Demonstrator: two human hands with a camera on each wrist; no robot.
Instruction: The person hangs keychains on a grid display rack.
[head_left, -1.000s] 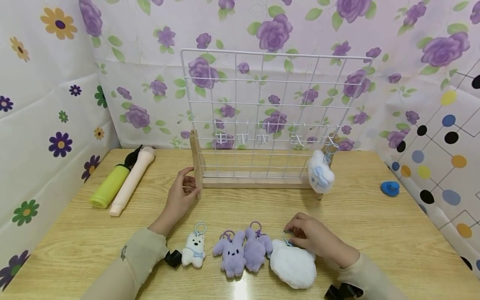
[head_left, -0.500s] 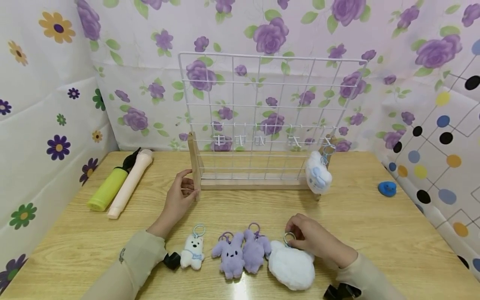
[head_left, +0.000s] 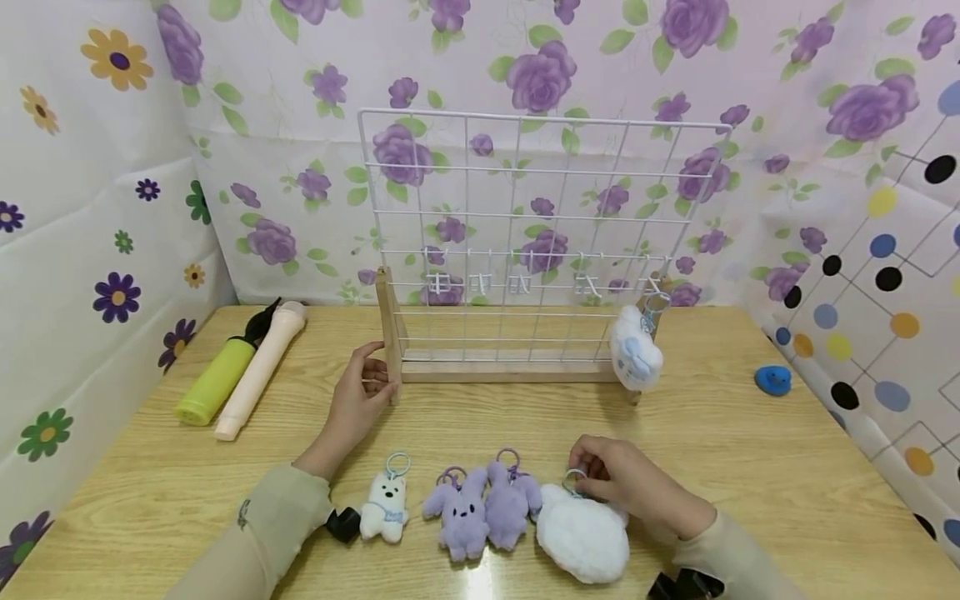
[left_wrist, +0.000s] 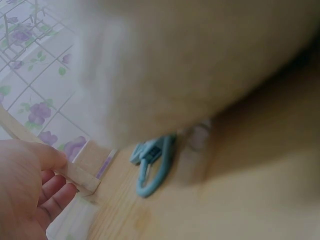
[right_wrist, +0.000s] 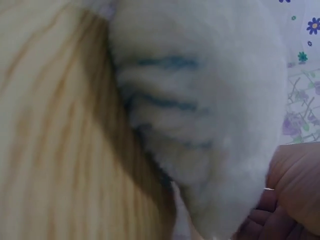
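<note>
My left hand [head_left: 363, 387] grips the left wooden side [head_left: 389, 333] of a white wire grid rack [head_left: 543, 121], low down near its foot. At the front right, my right hand [head_left: 622, 475] pinches the light blue key ring [head_left: 573, 475] of a fluffy white plush keychain [head_left: 583, 537] lying on the table. To its left lie two purple bunny plush keychains [head_left: 462, 521], side by side. Further left is a small white bear keychain [head_left: 385, 508] with a blue ring, close to my left sleeve. The white plush [right_wrist: 225, 100] fills much of the right wrist view.
Several white hooks [head_left: 480, 282] hang in a row on the grid. A white plush with a blue bow [head_left: 636, 354] hangs at its right end. A yellow-green pump [head_left: 217, 379] and a pale pink tube [head_left: 258, 371] lie left; a blue toy duck [head_left: 773, 380] sits right.
The head view has shifted slightly. Both hands keep their places, and the blue ring tilts a little at my right fingertips.
</note>
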